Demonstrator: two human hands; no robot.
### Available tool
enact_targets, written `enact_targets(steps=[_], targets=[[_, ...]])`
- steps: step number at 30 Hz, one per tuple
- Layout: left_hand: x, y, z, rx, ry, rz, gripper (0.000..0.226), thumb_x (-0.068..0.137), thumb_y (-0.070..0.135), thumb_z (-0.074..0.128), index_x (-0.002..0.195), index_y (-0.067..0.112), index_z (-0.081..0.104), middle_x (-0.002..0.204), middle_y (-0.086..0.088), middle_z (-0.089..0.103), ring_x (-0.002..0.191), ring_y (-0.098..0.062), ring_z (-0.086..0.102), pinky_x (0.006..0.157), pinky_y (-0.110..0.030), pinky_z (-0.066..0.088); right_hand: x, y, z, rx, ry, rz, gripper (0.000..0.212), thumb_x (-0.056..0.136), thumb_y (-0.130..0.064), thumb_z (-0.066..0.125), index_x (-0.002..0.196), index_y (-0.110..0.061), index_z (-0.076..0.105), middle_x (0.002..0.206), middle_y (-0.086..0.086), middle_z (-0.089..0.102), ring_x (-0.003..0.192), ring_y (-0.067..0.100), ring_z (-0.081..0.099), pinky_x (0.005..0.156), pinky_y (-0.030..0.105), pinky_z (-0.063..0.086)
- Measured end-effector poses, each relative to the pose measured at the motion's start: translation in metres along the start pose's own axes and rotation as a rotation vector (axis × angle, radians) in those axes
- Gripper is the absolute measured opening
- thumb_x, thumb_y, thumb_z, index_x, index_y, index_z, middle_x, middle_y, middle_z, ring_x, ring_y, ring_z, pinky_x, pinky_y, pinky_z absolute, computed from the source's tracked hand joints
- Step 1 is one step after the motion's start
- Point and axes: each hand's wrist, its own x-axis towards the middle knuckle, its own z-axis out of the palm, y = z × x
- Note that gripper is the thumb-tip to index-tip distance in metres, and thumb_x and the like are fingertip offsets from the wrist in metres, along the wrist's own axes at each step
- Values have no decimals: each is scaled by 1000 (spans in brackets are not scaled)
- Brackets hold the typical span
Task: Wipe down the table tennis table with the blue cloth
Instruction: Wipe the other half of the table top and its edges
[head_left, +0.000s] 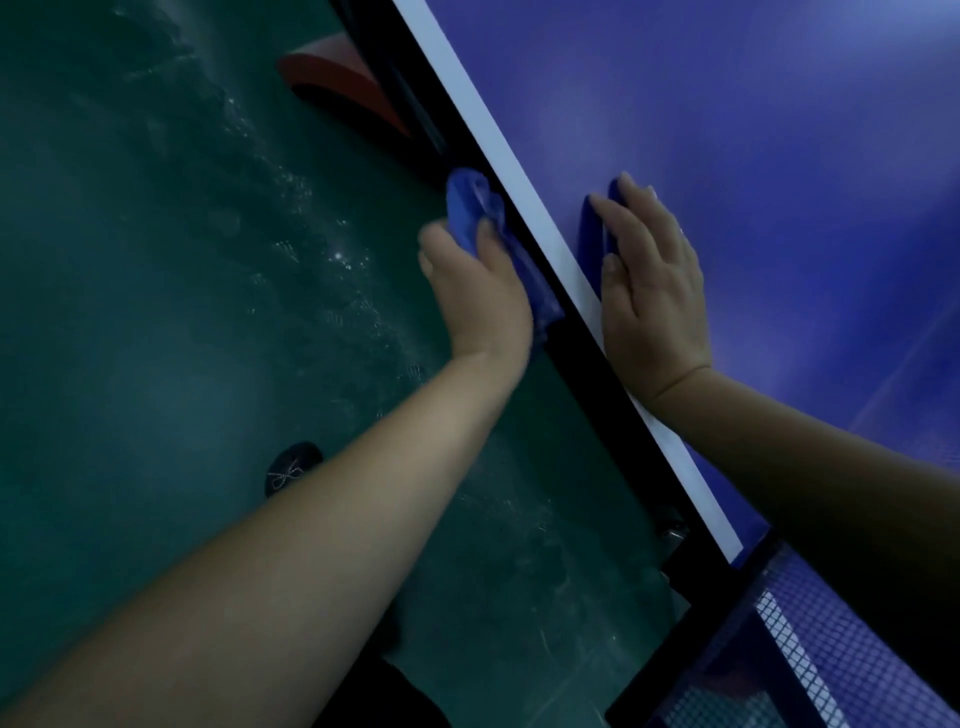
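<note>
I take the white sideline (540, 228) of the table tennis table (753, 156) as my landmark. Just outside that line, against the black side edge (587, 364) of the table, my left hand (480, 291) is closed around the blue cloth (475, 210), thumb and fingers clamped on the bunched fabric, which trails along the edge beneath my palm. Just inside the line, my right hand (652, 291) lies flat on the blue top with fingers spread, gripping nothing; a strip of darker blue shows under its fingertips (615, 205), and I cannot tell whether that is shadow or more cloth. The net (821, 639) stands further down the line, towards me. Below the edge is green floor (156, 312), with a dark shoe (291, 467) and a red shape (337, 85).

I judge the step in hand is wiping the side rim. Next calls for sliding the cloth along the edge with steady pressure, the flat hand bracing.
</note>
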Motion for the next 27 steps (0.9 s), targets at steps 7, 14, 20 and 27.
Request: enact_targets(steps=[7, 14, 20, 27], targets=[[82, 31, -5, -27, 124, -152, 17, 102, 19, 45, 110, 4, 47, 117, -18, 58, 103, -27, 59, 92, -33, 46, 1, -2, -1, 18, 7, -4, 47, 96, -14, 37, 142, -21, 43, 154, -1, 32, 145, 17, 22, 117, 46, 21], [56, 40, -11, -24, -22, -53, 14, 101, 23, 47, 101, 10, 41, 115, -20, 51, 100, -31, 56, 93, -46, 47, 33, -6, -1, -32, 60, -47, 39, 93, -9, 45, 131, -12, 55, 140, 12, 46, 128, 30, 43, 109, 31, 27], [126, 53, -15, -46, 116, -123, 26, 102, 20, 43, 118, 0, 46, 121, -19, 51, 105, -29, 55, 97, -39, 44, 137, -49, 9, -9, 28, -127, 42, 92, -14, 45, 133, -16, 53, 148, 7, 38, 136, 24, 36, 111, 31, 29], [100, 48, -6, -64, 133, 27, 10, 101, 17, 46, 105, 9, 42, 113, -11, 44, 89, -12, 48, 82, -23, 40, 226, -102, 27, -5, -14, -288, 43, 95, -19, 42, 138, -18, 48, 151, 2, 34, 140, 17, 31, 112, 19, 22]])
